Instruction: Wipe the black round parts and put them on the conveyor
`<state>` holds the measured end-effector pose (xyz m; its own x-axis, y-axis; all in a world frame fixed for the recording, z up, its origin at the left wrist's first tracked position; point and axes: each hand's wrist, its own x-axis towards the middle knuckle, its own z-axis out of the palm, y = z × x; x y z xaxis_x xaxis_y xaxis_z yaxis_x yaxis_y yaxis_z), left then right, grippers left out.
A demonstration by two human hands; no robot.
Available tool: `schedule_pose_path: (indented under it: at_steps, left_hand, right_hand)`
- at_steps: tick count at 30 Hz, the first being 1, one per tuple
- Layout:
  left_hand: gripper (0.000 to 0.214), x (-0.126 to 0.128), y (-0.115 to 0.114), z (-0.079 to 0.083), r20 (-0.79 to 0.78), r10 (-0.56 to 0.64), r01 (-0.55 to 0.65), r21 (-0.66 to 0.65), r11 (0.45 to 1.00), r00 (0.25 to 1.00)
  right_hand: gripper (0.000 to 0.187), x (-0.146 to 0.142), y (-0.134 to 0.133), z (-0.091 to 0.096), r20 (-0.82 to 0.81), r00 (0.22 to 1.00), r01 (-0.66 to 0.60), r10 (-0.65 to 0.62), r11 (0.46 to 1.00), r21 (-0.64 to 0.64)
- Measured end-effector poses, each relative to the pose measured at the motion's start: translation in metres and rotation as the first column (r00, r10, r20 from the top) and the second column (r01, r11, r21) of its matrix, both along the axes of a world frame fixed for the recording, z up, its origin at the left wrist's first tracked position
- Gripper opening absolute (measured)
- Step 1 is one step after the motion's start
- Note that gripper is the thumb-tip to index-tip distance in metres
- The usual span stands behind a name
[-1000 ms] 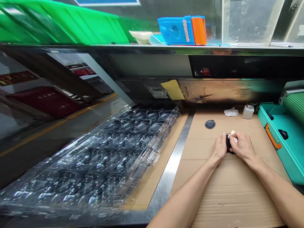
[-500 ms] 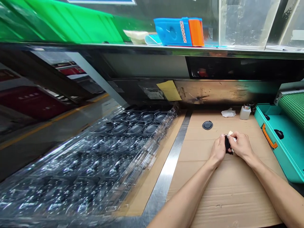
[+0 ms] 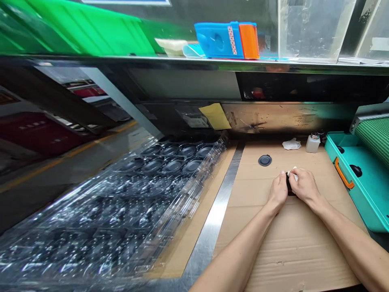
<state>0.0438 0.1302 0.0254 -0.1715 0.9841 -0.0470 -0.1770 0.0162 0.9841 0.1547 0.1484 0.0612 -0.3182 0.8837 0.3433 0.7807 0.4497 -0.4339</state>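
My left hand is closed around the edge of a small black plastic part, mostly hidden between my hands. With my right hand I pinch a white cloth against that part; its fingers are curled and partly cover it. Both hands are just above the cardboard sheet. Beyond them, to the left, a round black lid-like piece with a small tab lies flat on the cardboard.
Clear plastic trays with rows of black round parts fill the left. A crumpled white wipe and a dispenser bottle stand at the back. On the right is a teal bin with black parts. A shelf edge runs overhead.
My right hand has shifted slightly left over the black part, covering more of it with the cloth. The left hand keeps its hold. The view has moved slightly.
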Motion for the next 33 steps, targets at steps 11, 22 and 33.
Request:
schedule_pose_path:
  at_steps: [11,22,33]
  left_hand:
    - [0.055,0.003,0.000,0.000,0.060,-0.039,0.042,-0.048,0.998,0.997]
    - [0.060,-0.027,0.008,0.030,0.663,-0.037,0.273,-0.256,0.927,0.748]
    - [0.048,-0.057,0.006,0.023,-0.419,0.008,0.000,0.019,1.000,0.908]
  right_hand:
    - [0.026,0.006,0.013,-0.005,0.049,0.998,0.036,-0.035,0.999,-0.025]
    - [0.031,0.064,0.035,-0.004,0.315,0.885,0.337,-0.344,0.938,0.078]
    - [0.030,0.034,0.007,-0.002,0.444,0.896,0.006,-0.030,0.998,0.056]
